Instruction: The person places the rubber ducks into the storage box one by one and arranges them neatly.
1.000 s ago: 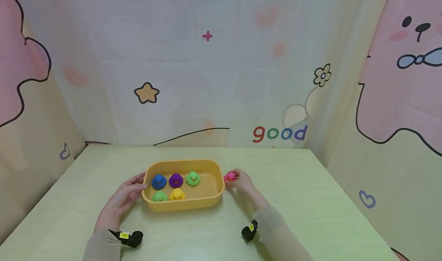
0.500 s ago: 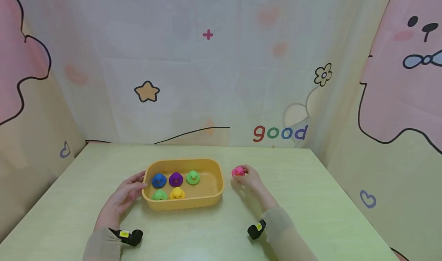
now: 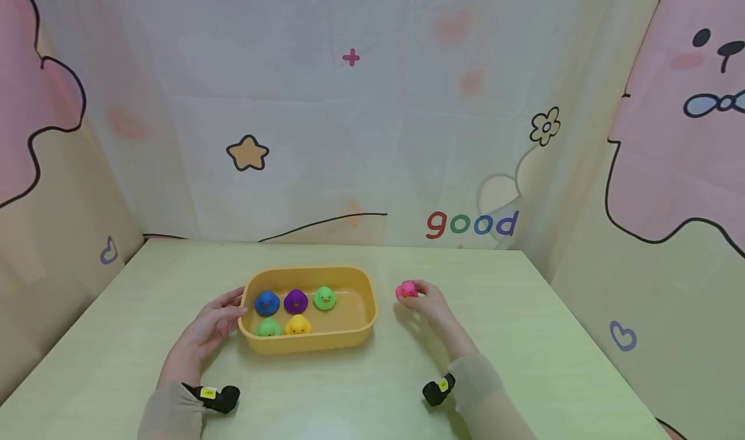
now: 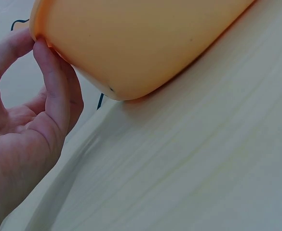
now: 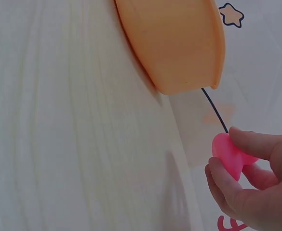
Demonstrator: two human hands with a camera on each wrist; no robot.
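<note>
My left hand [image 3: 202, 333] pinches the left rim of a yellow plastic tray [image 3: 343, 341]; in the left wrist view its thumb and fingertips meet at the tray's upper edge. My right hand [image 3: 433, 304] holds a pink rubber duck [image 3: 405, 289] between thumb and fingers, right of the tray and raised off the table. Inside the tray, a blue duck [image 3: 267, 304], a purple duck [image 3: 295, 302] and a light green duck [image 3: 325, 299] form a back row. A second green duck [image 3: 268, 328] and a yellow duck [image 3: 298, 325] sit in front, partly hidden by the near wall.
The tray stands on a pale wooden table [image 3: 326, 401]. Printed cloth [image 3: 302, 103] hangs behind the table and along both sides. A black wrist camera [image 3: 218, 398] sits on the left sleeve, another black camera [image 3: 438, 389] on the right.
My right hand has carried the pink duck rightward, away from the tray's right edge. The left hand and the tray have stayed put.
</note>
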